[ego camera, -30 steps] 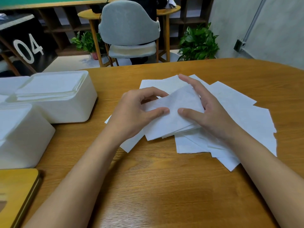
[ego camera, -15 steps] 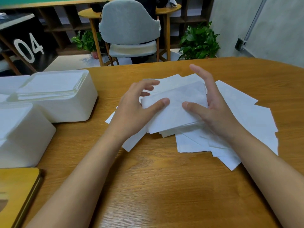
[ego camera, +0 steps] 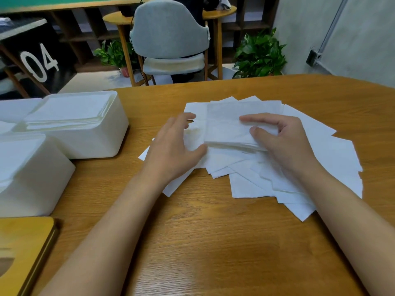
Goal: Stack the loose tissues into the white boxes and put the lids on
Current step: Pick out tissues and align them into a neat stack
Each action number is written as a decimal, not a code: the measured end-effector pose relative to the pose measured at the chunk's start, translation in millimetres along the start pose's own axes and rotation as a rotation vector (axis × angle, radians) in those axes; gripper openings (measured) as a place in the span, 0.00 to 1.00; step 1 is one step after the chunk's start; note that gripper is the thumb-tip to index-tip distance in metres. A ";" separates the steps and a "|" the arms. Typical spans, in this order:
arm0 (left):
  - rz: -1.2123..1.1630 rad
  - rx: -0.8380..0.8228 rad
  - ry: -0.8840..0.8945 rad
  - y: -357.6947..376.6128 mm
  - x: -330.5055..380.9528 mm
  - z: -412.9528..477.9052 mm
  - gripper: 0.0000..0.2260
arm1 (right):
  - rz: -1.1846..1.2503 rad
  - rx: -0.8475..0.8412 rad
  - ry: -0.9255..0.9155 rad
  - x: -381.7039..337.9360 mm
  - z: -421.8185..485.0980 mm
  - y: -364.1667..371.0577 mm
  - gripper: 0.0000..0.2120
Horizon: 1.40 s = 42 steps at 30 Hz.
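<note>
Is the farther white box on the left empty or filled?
Filled: the farther white box holds a tissue stack up to its rim, with no lid on.

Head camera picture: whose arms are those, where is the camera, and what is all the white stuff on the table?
No robot here, just a person. The camera sits on their head and looks down, so you see their own two arms, as if you were them. On the wooden table lie many loose tissues, spread in a messy fan. The right hand has its fingers curled round a small neat stack of tissues on top of the fan. The left hand is open, its thumb at the stack's edge. To the left stand two white boxes: the far box is filled with tissues, the near box is partly out of the picture. The wooden piece in the corner looks like a lid.
</note>
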<state>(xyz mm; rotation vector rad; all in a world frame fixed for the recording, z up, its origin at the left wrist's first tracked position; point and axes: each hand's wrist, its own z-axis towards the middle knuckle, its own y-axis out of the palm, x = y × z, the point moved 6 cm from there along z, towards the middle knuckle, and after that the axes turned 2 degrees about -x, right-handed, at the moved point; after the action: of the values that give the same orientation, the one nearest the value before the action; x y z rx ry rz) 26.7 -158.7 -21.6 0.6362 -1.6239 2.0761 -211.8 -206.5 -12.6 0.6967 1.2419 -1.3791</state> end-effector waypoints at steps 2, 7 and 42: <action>0.050 -0.054 -0.032 4.7 -6.0 0.1 0.30 | -0.008 0.052 0.026 5.7 1.5 -3.5 0.18; 0.131 0.000 0.013 -0.6 -2.8 3.5 0.20 | -0.025 0.044 0.055 8.6 1.3 -0.4 0.18; -0.146 0.131 0.448 -10.6 54.4 -16.3 0.08 | -0.184 -0.064 -0.092 -4.1 1.0 8.5 0.26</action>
<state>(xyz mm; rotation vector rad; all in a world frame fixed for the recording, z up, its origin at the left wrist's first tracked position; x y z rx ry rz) -12.4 -137.7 15.5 0.2876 -1.1648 2.0445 -202.6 -204.8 -10.9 0.4786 1.2959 -1.4972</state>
